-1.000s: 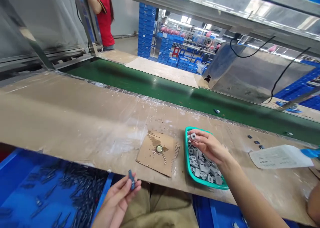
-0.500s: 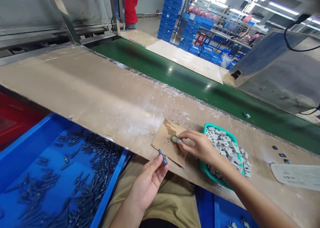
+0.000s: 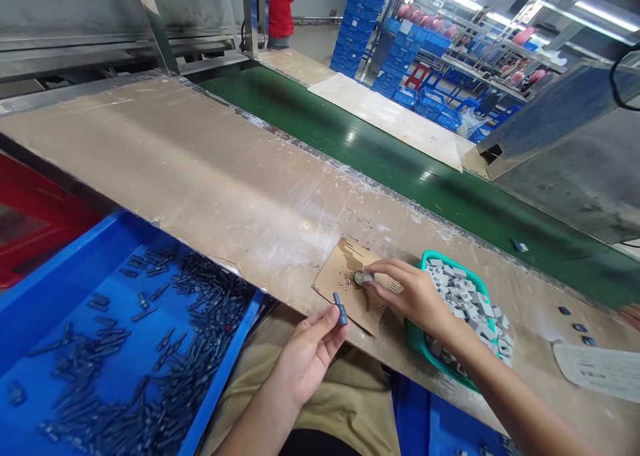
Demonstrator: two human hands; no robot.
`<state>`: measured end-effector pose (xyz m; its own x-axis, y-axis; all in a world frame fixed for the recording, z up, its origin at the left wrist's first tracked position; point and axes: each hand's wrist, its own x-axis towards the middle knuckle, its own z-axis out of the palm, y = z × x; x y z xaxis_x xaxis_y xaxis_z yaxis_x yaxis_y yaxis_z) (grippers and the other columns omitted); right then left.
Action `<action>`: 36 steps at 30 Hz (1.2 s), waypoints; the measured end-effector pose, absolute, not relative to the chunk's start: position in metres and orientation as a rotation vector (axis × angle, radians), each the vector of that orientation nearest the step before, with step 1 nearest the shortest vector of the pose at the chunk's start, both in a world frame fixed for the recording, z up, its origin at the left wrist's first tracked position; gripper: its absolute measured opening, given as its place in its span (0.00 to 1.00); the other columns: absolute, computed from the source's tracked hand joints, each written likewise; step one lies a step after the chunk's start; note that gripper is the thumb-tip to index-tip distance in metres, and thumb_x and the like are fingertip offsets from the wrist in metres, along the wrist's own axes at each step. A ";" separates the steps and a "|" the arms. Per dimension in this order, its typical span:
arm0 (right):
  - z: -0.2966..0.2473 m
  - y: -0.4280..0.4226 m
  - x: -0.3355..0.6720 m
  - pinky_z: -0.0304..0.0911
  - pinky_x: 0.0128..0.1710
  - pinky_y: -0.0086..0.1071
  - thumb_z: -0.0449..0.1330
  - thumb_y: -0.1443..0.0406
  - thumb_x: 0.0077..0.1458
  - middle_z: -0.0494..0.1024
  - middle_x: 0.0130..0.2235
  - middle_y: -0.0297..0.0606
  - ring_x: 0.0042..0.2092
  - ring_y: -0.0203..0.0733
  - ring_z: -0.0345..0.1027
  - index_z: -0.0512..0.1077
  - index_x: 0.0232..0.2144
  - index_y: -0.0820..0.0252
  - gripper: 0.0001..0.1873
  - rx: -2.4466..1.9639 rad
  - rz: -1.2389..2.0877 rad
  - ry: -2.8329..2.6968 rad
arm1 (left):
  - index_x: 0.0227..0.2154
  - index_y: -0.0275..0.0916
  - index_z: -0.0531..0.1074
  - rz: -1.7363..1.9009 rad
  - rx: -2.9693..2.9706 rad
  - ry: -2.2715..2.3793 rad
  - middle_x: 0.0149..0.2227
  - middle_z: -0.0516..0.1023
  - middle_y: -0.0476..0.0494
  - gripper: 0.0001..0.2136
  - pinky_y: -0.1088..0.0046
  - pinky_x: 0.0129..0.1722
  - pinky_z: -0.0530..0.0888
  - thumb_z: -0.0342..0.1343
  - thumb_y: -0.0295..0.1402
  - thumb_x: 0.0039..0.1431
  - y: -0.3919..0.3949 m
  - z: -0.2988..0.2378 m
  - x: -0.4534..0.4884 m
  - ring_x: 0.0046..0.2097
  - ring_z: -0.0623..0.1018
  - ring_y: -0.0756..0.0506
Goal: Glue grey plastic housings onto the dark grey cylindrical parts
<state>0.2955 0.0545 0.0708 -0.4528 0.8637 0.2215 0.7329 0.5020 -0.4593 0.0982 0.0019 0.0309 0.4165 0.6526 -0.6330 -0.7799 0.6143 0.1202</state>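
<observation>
The left hand (image 3: 310,356), low in the centre of the frame, pinches a dark blue part (image 3: 341,311) with its narrow end up. The right hand (image 3: 417,296), right of centre, grips a small grey piece (image 3: 369,277) at the edge of a round cap (image 3: 358,279) lying on a cardboard square (image 3: 330,279); whether the piece dips inside or only meets the rim, I cannot tell.

The likeliest mishap is the cap sliding or tipping: nothing visible fixes it down, so a sideways push from the right hand could spill anything inside (the cardboard already bears dark stains (image 3: 356,252)). Pressing in too far could also smear the right hand. The blue part, held only in a pinch, could drop towards the lap (image 3: 350,396) if that grip loosens. Right of centre, grey pieces (image 3: 467,299) are heaped up to and past the right rim of the green basket (image 3: 415,339), and the right forearm (image 3: 505,379) passes across it; a low swing could knock some loose.
</observation>
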 end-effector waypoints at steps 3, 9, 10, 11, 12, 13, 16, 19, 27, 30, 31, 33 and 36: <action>0.087 0.035 0.295 0.67 0.42 0.35 0.60 0.69 0.52 0.76 0.40 0.39 0.42 0.42 0.70 0.69 0.42 0.55 0.13 -1.329 0.423 -2.146 | 0.29 0.25 0.74 0.887 -0.173 0.657 0.29 0.74 0.40 0.03 0.81 0.32 0.76 0.55 0.20 0.54 0.004 0.036 0.104 0.30 0.75 0.52; 0.104 -0.002 0.287 0.68 0.39 0.36 0.61 0.73 0.48 0.76 0.37 0.40 0.41 0.44 0.71 0.67 0.40 0.56 0.15 -1.188 0.499 -1.991 | 0.31 0.25 0.74 0.830 -0.062 0.559 0.31 0.75 0.41 0.06 0.81 0.32 0.76 0.63 0.23 0.49 0.006 0.046 0.112 0.31 0.74 0.52; 0.105 -0.005 0.285 0.69 0.39 0.36 0.61 0.74 0.48 0.76 0.36 0.40 0.41 0.44 0.72 0.67 0.40 0.56 0.15 -1.173 0.506 -1.994 | 0.31 0.25 0.74 0.816 -0.030 0.543 0.31 0.75 0.41 0.08 0.82 0.32 0.76 0.64 0.24 0.47 0.006 0.047 0.113 0.31 0.74 0.52; 0.105 -0.007 0.284 0.69 0.39 0.36 0.61 0.74 0.48 0.76 0.36 0.40 0.41 0.44 0.72 0.67 0.40 0.56 0.16 -1.163 0.512 -1.998 | 0.32 0.25 0.75 0.802 -0.002 0.533 0.31 0.75 0.41 0.10 0.82 0.32 0.76 0.65 0.26 0.46 0.006 0.047 0.114 0.31 0.74 0.52; 0.104 -0.009 0.284 0.69 0.39 0.36 0.61 0.74 0.48 0.76 0.36 0.40 0.41 0.44 0.72 0.67 0.40 0.57 0.16 -1.155 0.515 -2.001 | 0.32 0.26 0.75 0.787 0.021 0.531 0.31 0.76 0.41 0.12 0.83 0.32 0.75 0.66 0.27 0.45 0.005 0.048 0.114 0.31 0.74 0.52; 0.104 -0.010 0.284 0.69 0.39 0.36 0.61 0.74 0.48 0.76 0.36 0.40 0.41 0.44 0.72 0.67 0.40 0.57 0.16 -1.149 0.516 -2.004 | 0.33 0.26 0.75 0.774 0.042 0.531 0.31 0.76 0.41 0.13 0.83 0.31 0.75 0.67 0.28 0.44 0.005 0.048 0.115 0.31 0.74 0.53; 0.103 -0.012 0.285 0.70 0.40 0.36 0.62 0.75 0.47 0.77 0.36 0.39 0.41 0.44 0.72 0.68 0.39 0.57 0.17 -1.141 0.522 -2.012 | 0.32 0.27 0.75 0.752 0.086 0.530 0.30 0.76 0.42 0.13 0.84 0.31 0.74 0.67 0.30 0.43 0.003 0.048 0.117 0.31 0.74 0.53; 0.103 -0.012 0.287 0.70 0.39 0.34 0.62 0.75 0.47 0.77 0.36 0.38 0.41 0.42 0.72 0.69 0.40 0.57 0.17 -1.144 0.545 -2.041 | 0.30 0.29 0.76 0.752 0.129 0.530 0.31 0.76 0.42 0.12 0.84 0.31 0.74 0.68 0.30 0.43 0.002 0.049 0.119 0.31 0.74 0.52; 0.098 -0.019 0.289 0.69 0.39 0.32 0.61 0.73 0.49 0.77 0.38 0.39 0.41 0.41 0.72 0.69 0.42 0.56 0.17 -1.155 0.534 -2.040 | 0.29 0.31 0.77 0.789 0.323 0.532 0.30 0.76 0.42 0.09 0.83 0.33 0.74 0.66 0.31 0.47 0.002 0.058 0.123 0.33 0.75 0.51; 0.099 -0.013 0.294 0.68 0.39 0.32 0.61 0.71 0.50 0.77 0.39 0.39 0.40 0.40 0.72 0.68 0.44 0.57 0.17 -1.228 0.425 -2.061 | 0.32 0.32 0.77 0.803 0.435 0.626 0.33 0.77 0.39 0.15 0.80 0.34 0.75 0.67 0.37 0.44 0.009 0.055 0.121 0.34 0.76 0.48; 0.100 -0.005 0.300 0.68 0.40 0.32 0.60 0.70 0.51 0.77 0.39 0.39 0.40 0.40 0.72 0.68 0.44 0.57 0.16 -1.278 0.368 -2.069 | 0.33 0.32 0.76 0.832 0.478 0.700 0.34 0.77 0.38 0.18 0.79 0.35 0.75 0.67 0.39 0.42 0.012 0.051 0.117 0.34 0.76 0.47; 0.101 0.019 0.319 0.68 0.40 0.33 0.60 0.68 0.52 0.77 0.39 0.39 0.39 0.40 0.72 0.68 0.44 0.57 0.15 -1.443 0.282 -2.020 | 0.33 0.32 0.77 0.956 0.538 0.906 0.34 0.77 0.37 0.22 0.76 0.37 0.76 0.69 0.44 0.37 0.015 0.039 0.099 0.34 0.77 0.45; 0.104 0.075 0.368 0.68 0.40 0.32 0.61 0.67 0.50 0.77 0.38 0.38 0.37 0.39 0.72 0.67 0.46 0.59 0.18 -1.840 0.302 -1.690 | 0.28 0.33 0.76 1.251 0.513 1.279 0.33 0.77 0.41 0.24 0.77 0.35 0.76 0.69 0.47 0.31 0.018 0.012 0.050 0.34 0.76 0.46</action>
